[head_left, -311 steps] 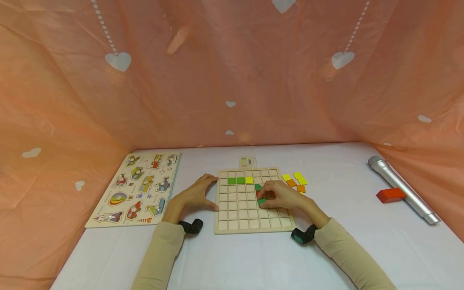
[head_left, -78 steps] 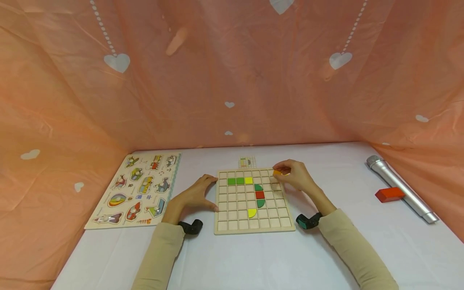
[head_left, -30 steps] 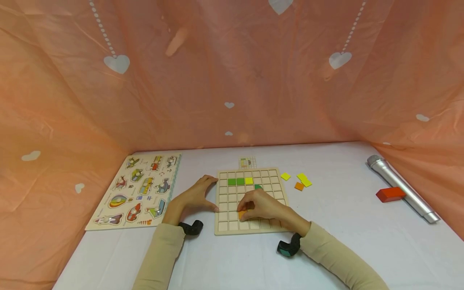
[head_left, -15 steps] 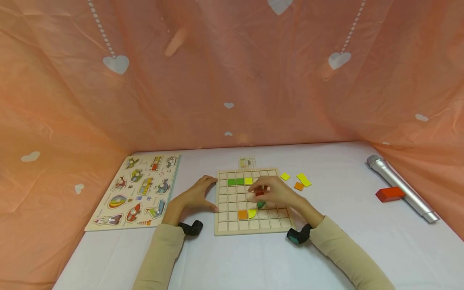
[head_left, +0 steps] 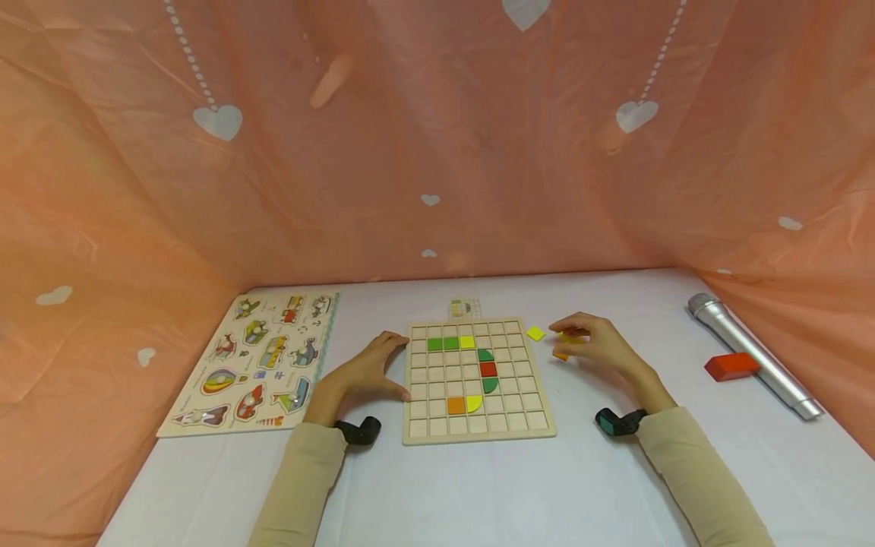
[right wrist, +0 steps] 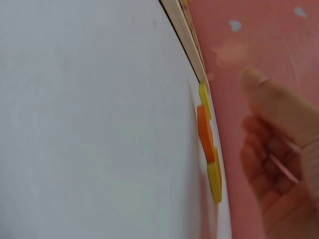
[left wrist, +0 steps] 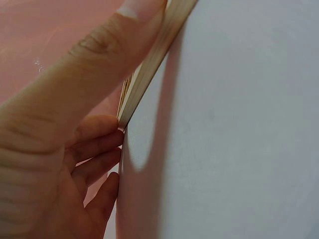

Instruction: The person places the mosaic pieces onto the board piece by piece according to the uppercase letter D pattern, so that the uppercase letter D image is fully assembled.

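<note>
A wooden grid board (head_left: 478, 438) lies in the middle of the table in the head view. My left hand (head_left: 369, 370) rests against its left edge, thumb and fingertips spread along the side. Set in the grid are two green squares (head_left: 443, 344), a yellow square (head_left: 467, 342), two green quarter-rounds (head_left: 490, 386), a red square (head_left: 488, 369), an orange square (head_left: 456, 406) and a yellow quarter-round (head_left: 474, 403). My right hand (head_left: 601, 346) hovers over loose tiles right of the board, fingers apart and holding nothing. Beneath it an orange tile (right wrist: 205, 133) and yellow pieces (right wrist: 215, 175) are partly hidden.
One yellow tile (head_left: 536, 333) lies by the board's right edge. A small pattern card (head_left: 465, 308) sits behind the board. To the left is a picture puzzle (head_left: 266, 357); far right, a silver microphone (head_left: 759, 361) has a red block (head_left: 731, 367) beside it.
The right hand put an orange square next to the yellow quarter-round, let go, and moved back right to the loose tiles. The left hand has stayed at the board's edge.
</note>
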